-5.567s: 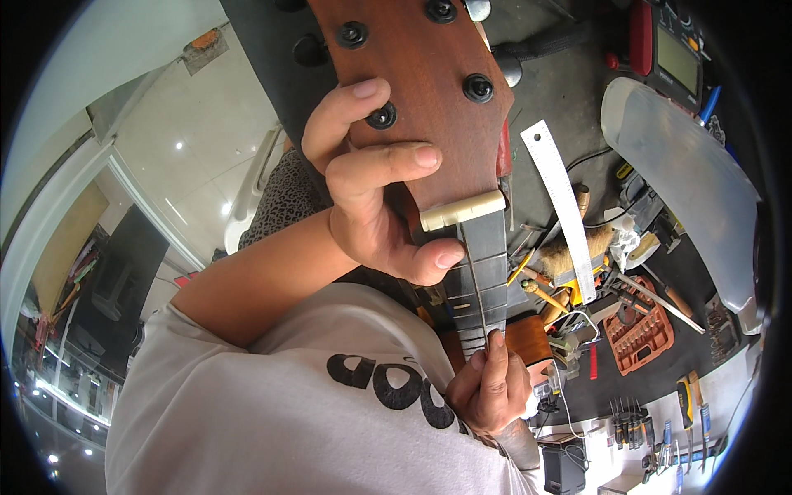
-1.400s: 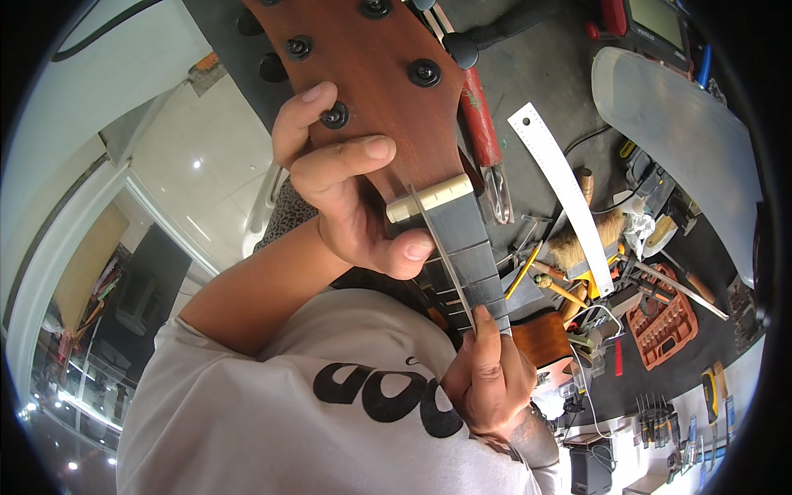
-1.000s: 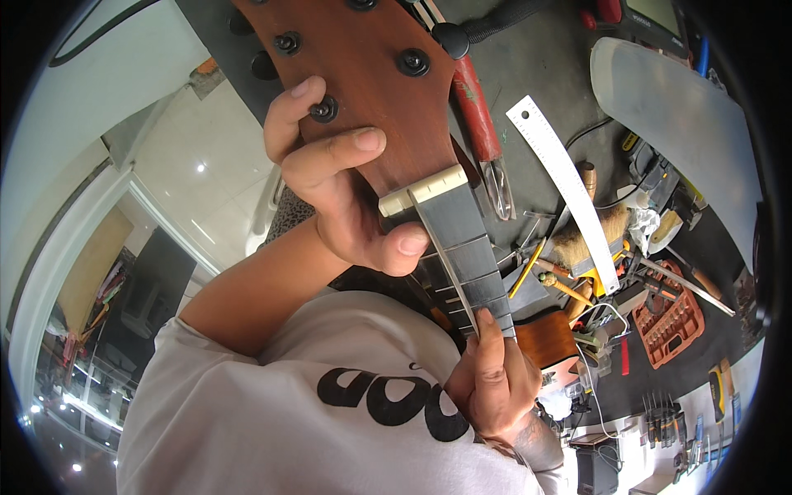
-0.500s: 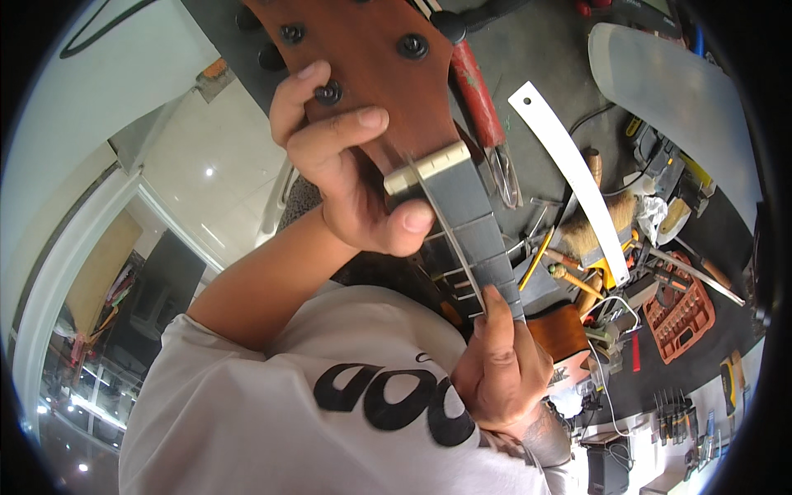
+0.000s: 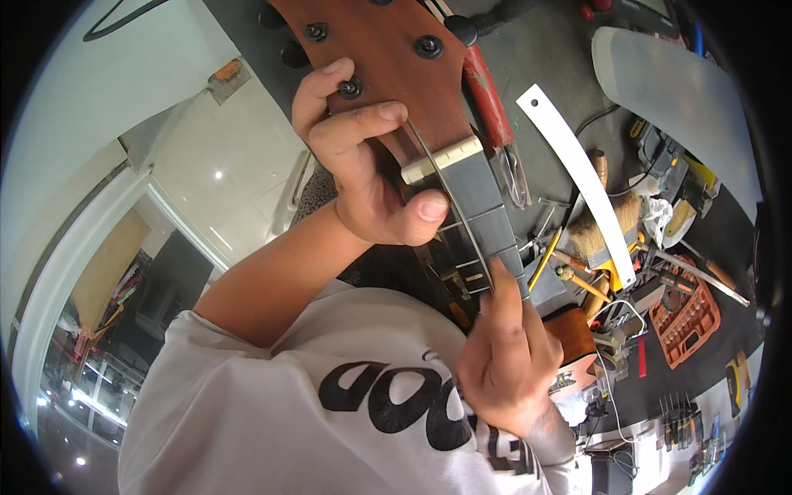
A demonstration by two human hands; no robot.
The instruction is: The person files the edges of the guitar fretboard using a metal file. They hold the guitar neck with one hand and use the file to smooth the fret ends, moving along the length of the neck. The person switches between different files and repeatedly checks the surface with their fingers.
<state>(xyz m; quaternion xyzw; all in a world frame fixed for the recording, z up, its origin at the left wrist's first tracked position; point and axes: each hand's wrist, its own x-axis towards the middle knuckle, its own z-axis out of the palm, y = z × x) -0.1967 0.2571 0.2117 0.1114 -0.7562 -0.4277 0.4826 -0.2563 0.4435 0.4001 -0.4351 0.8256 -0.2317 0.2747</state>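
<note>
A guitar's reddish-brown headstock (image 5: 388,49) with black tuner posts fills the top centre, close to the camera. My left hand (image 5: 363,173) wraps the neck at the cream nut (image 5: 441,158), index finger over the headstock and thumb on the first frets. A thin wire string (image 5: 450,206) runs from my left index finger down the dark fretboard (image 5: 487,219). My right hand (image 5: 503,355) reaches up from below, its fingertips closed on the string's lower end against the fretboard. My grey printed shirt fills the lower part of the view.
Below the neck is a dark workbench (image 5: 561,74) with red-handled pliers (image 5: 488,91), a long white strip (image 5: 577,173), a brush (image 5: 602,227), an orange socket case (image 5: 689,309) and a pale translucent plate (image 5: 668,82). Small tools crowd the right edge.
My right hand has slid up the fretboard toward the nut. A thin string now shows stretched between the two hands. My left hand keeps its grip at the nut.
</note>
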